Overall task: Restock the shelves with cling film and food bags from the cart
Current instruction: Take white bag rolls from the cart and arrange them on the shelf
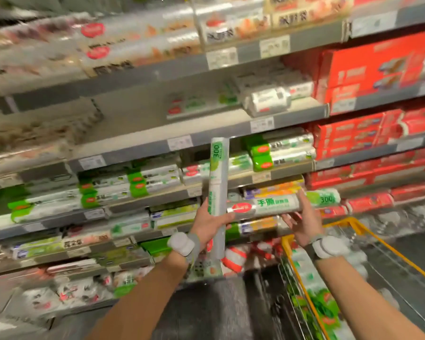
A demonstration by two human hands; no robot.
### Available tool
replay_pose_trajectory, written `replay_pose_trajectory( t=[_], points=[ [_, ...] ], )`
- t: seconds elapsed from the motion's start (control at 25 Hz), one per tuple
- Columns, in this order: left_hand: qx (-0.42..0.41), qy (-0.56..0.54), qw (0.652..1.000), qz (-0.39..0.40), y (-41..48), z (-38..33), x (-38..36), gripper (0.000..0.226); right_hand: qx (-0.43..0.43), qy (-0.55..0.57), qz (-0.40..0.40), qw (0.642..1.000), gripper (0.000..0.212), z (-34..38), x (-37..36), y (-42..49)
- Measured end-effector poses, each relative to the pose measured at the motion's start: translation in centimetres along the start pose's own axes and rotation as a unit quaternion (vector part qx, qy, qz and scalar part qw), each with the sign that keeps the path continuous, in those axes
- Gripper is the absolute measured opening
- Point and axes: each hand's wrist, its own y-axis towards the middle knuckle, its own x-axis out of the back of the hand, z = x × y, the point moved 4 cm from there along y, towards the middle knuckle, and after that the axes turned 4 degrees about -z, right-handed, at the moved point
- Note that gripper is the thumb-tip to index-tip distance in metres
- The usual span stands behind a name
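Restocking looks partway done, as I judge it: the grey metal supermarket shelves [138, 143] carry many rolls and boxes, yet one shelf toward 12 o'clock shows a bare stretch. The yellow-framed wire cart [368, 238] at 5 o'clock holds a heap of green-and-white wrapped packs [322, 307] not yet shelved. At centre, the left hand [210, 223] has fingers and thumb curled round a long white-and-green upright roll [217, 173], held in front of the shelves. At 3 o'clock from it, the right hand [302, 222] holds a second white roll with green print [280, 203] lying level, thumb over the top and fingers beneath, near a lower shelf edge. Neither roll sits on a shelf yet.
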Motion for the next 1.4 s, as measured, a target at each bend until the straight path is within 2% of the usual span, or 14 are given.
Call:
replay_pose_trajectory(
  t=[0.08,0.2,0.4,0.44,0.48,0.56,0.6,0.72,0.92,1.04,1.24,1.4],
  points=[
    [-0.018,-0.026,0.999,-0.031,-0.3,-1.2,3.9,0.049,0.023,-0.014,-0.009,1.000,0.039,0.1,-3.1,-0.3],
    [-0.018,-0.082,0.993,-0.085,0.2,-2.0,8.1,0.052,0.036,-0.056,-0.027,0.997,0.085,-0.1,-6.9,-1.0],
    [-0.010,-0.192,0.971,-0.145,1.8,-4.2,15.0,0.054,0.086,-0.076,0.021,0.993,0.114,-1.2,-14.0,-1.6],
    [-0.010,-0.202,0.967,-0.152,2.1,-4.5,16.1,0.049,0.093,-0.053,0.028,0.994,0.113,-1.3,-15.1,-1.8],
    [-0.009,-0.212,0.964,-0.162,2.5,-4.6,17.1,0.046,0.095,-0.020,0.028,0.995,0.099,-1.4,-16.1,-2.2],
    [-0.004,-0.222,0.956,-0.192,3.1,-5.0,19.0,0.047,0.103,0.012,0.010,0.995,0.052,-1.2,-17.6,-2.6],
    [-0.003,-0.217,0.954,-0.209,3.4,-5.2,19.9,0.046,0.110,0.005,0.001,0.994,0.042,-1.0,-18.3,-2.7],
    [-0.010,-0.217,0.946,-0.241,4.6,-6.3,21.6,0.040,0.146,-0.019,0.024,0.989,0.058,0.0,-20.0,-2.3],
    [-0.050,-0.220,0.927,-0.299,7.1,-9.8,21.4,0.039,0.221,-0.152,0.049,0.962,0.049,3.2,-23.2,0.1],
    [-0.057,-0.236,0.917,-0.316,8.9,-11.4,20.3,0.046,0.281,-0.267,0.057,0.920,0.067,5.9,-25.2,2.5],
    [-0.051,-0.197,0.919,-0.336,11.6,-12.5,17.7,0.045,0.338,-0.406,0.060,0.847,0.059,8.6,-26.4,5.2],
    [-0.072,-0.167,0.937,-0.300,13.6,-15.1,17.4,0.046,0.366,-0.458,0.040,0.809,0.061,10.6,-28.4,8.2]
  ],
)
